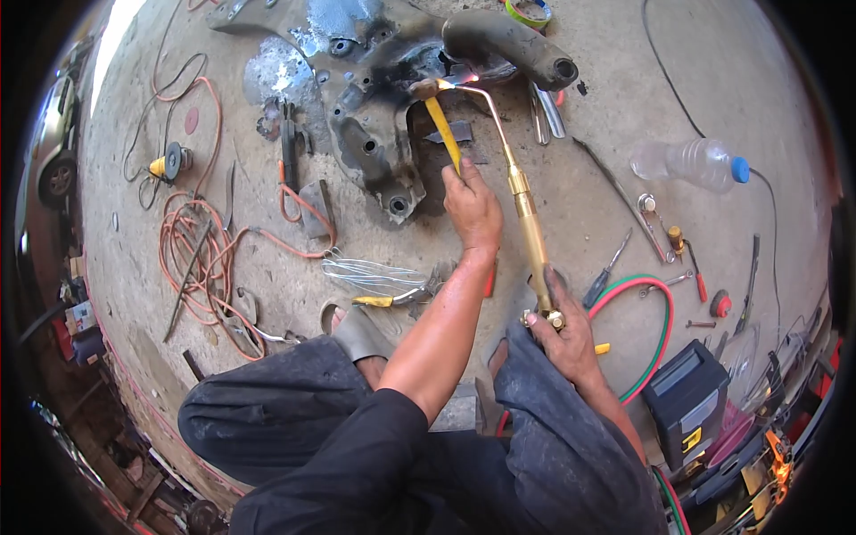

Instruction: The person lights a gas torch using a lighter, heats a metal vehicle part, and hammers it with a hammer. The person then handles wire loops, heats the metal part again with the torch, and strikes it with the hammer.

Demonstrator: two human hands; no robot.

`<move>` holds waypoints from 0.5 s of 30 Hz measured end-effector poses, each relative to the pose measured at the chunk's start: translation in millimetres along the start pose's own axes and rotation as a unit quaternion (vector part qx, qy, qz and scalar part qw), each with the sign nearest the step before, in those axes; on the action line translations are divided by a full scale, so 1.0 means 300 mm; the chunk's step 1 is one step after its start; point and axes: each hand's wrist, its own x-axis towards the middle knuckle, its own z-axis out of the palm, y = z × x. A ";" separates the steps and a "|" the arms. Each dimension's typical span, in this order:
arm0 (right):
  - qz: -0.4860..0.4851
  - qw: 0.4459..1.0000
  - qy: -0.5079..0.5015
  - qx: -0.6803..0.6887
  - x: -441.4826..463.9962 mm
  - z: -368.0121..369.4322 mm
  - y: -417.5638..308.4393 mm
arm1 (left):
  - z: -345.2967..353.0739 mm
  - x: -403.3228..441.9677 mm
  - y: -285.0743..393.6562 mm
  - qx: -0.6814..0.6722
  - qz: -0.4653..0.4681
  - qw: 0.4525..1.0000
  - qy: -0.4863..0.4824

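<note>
My left hand (473,207) is closed round the yellow handle of a hammer (443,134). The hammer's head is at the edge of a dark metal car subframe (357,107), close to the flame. Lower right, my right hand (568,334) grips a brass gas torch (528,223) near its valve knobs. The torch's thin bent tube reaches up to the subframe, and a small bright flame burns at its tip. Beside the flame the metal glows orange-pink. A thick curved pipe-like arm (508,45) of the part lies just above.
An orange cord (192,254) lies coiled at left near an angle grinder (171,162). Electrode pliers, wire rods (374,275) and yellow-handled pliers (388,298) lie before me. At right are a plastic bottle (691,162), a screwdriver (608,267), red-green hoses (664,334) and a black toolbox (685,401).
</note>
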 end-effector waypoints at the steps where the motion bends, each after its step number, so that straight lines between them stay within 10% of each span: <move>1: -0.005 1.000 0.002 0.001 0.000 -0.002 0.004 | 0.009 0.003 -0.005 0.014 -0.002 1.000 -0.008; 15: 0.023 0.999 0.024 0.019 -0.038 -0.014 -0.002 | 0.011 0.002 -0.009 -0.021 -0.010 0.998 -0.055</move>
